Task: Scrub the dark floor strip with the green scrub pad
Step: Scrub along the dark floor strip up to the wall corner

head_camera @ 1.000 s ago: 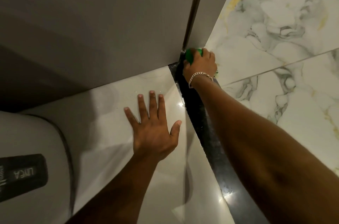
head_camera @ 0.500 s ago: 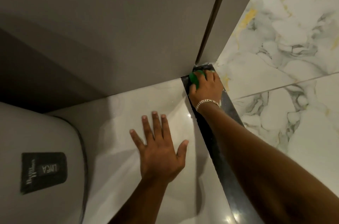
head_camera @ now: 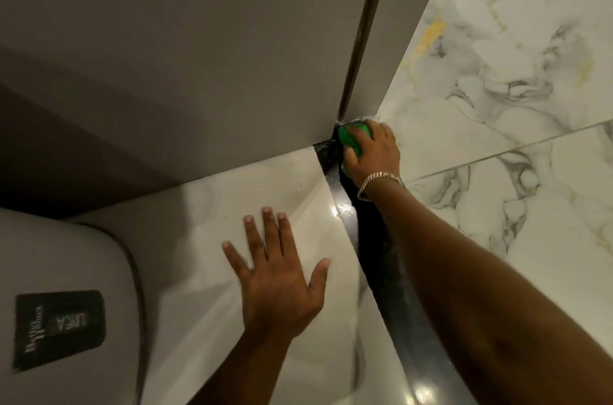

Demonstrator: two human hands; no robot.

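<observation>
Head cam, looking down at a bathroom floor. Right hand [head_camera: 373, 152] up around 1 o'clock, fingers curled over the green scrub pad [head_camera: 353, 137], pressing it onto the far end of the dark floor strip [head_camera: 391, 315], right where the strip meets the grey wall [head_camera: 199, 39]. Chain bracelet [head_camera: 376, 180] on that wrist. Left hand [head_camera: 278, 282] near centre, spread flat and empty on the pale glossy tile [head_camera: 205, 212], just beside the strip. White toilet lid [head_camera: 66, 265] with a dark label down at 8 o'clock. Marble-veined tile [head_camera: 497, 89] over at 2 o'clock.
</observation>
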